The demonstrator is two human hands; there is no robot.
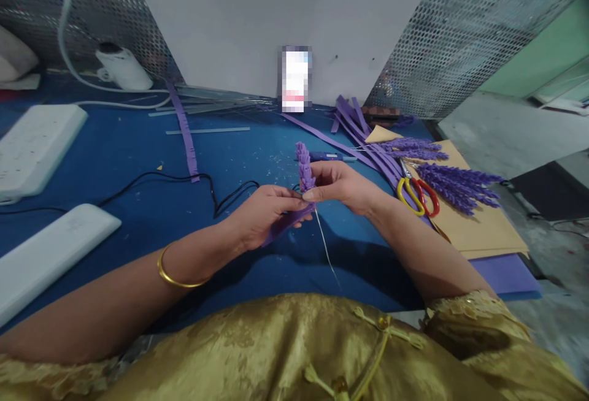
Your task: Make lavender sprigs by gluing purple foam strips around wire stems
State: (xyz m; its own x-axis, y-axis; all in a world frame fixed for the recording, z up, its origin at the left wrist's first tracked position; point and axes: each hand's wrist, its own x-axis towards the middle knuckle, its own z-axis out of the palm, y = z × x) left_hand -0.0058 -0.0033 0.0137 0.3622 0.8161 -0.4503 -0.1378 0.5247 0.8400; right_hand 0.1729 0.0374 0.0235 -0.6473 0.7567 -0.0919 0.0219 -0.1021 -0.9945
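Observation:
Both hands meet at a purple artificial lavender stem point(304, 168), its flower head upright and its thin wire point(326, 244) hanging toward my lap. My left hand point(271, 211) is closed on a purple strip point(286, 224) that runs under its fingers to the base of the flower head. With thumb and fingers my right hand point(343, 187) pinches the lavender stem just below the petals. Behind that hand lies a dark blue pen-like tool point(329, 156). The exact spot where strip and wire join is hidden by my fingers.
Scissors point(416, 196) with yellow and red handles, finished lavender stems point(460, 183) and brown paper point(488, 229) lie at right. Purple strips point(359, 131) stretch behind. A fringed strip point(184, 131), a black cable point(161, 174) and a white power strip point(59, 254) are at left. A phone point(294, 79) leans behind.

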